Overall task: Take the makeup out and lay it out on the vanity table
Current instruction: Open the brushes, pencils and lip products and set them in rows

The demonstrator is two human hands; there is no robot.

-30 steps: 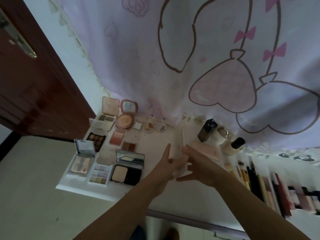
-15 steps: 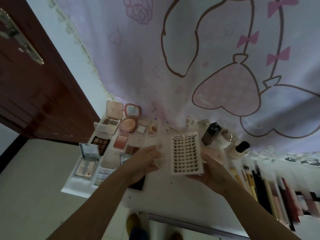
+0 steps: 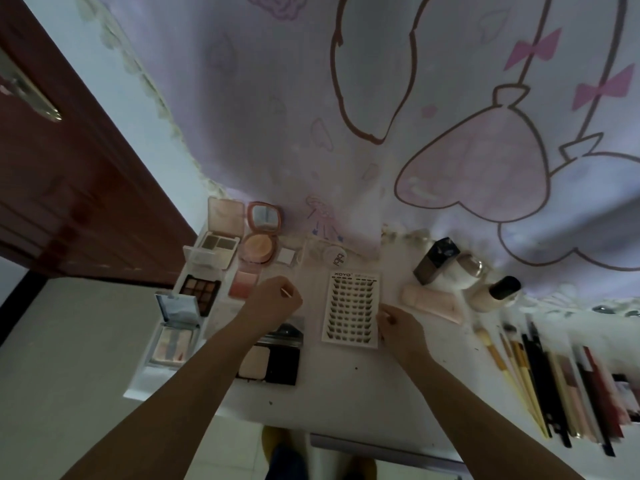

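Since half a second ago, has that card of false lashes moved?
Yes. The lash card has gone down from held up in the air to lying flat on the table, beside the black compact.

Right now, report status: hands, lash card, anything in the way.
Left hand curled above the palettes, whether it holds anything unclear. Right hand at the lash card edge, card flat on the vanity table. Pink tube lies to its right, apart.

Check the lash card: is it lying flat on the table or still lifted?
Flat, it seems: the lash card lies face up on the table, the right hand at its edge.
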